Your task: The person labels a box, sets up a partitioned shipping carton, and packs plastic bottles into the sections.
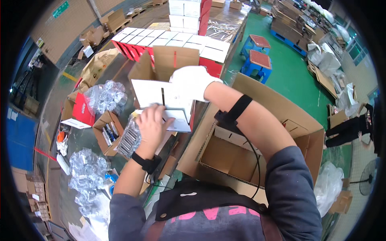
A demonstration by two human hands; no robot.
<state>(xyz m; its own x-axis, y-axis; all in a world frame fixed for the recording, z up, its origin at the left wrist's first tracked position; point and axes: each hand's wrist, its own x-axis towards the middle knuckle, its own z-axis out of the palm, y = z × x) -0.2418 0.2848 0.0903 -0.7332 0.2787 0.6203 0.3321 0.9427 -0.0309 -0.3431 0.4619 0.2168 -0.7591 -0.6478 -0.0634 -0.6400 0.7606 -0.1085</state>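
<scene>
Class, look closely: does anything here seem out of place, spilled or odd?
Yes: thin pale strips lie strewn beyond the neat row of white-topped boxes, as if spilled. Oddly, the right hand looks white-gloved while the left hand is bare.

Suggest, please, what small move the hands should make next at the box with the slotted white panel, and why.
Perhaps the right hand, in a white glove, should fold the brown flap inward, as it stands raised behind the slotted white panel and that hand is close by. The left hand, near the panel's lower edge, could help steady it.
</scene>
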